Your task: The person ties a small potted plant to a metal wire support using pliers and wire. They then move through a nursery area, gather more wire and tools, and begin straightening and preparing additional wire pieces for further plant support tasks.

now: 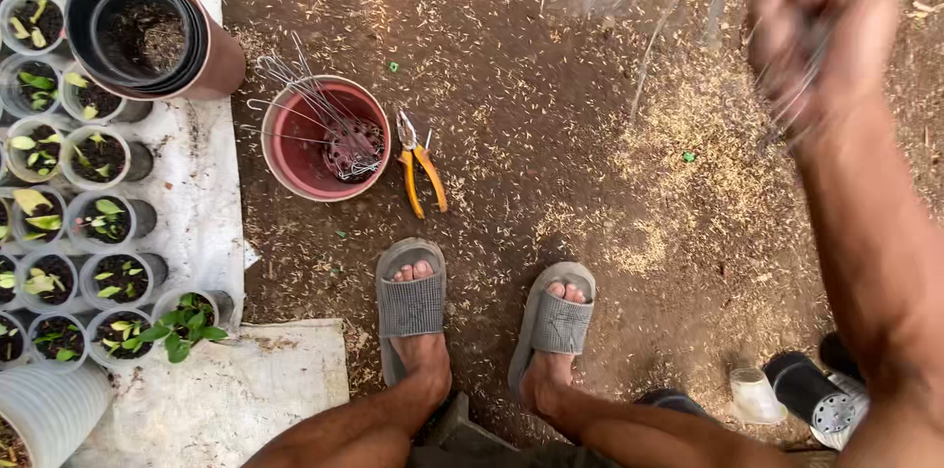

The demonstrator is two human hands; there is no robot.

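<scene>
One hand of mine shows, my right hand (818, 26), raised at the upper right and blurred; it seems curled around thin, clear, wiry strands, though I cannot tell how tightly or quite what they are. Well apart, down on the brown soil, stands a round reddish plastic pot (295, 148) with bent metal wire hooks (324, 119) in it, and orange-handled pliers (421, 173) lie just beside it. My feet in grey slide sandals (411, 306) stand nearby.
</scene>
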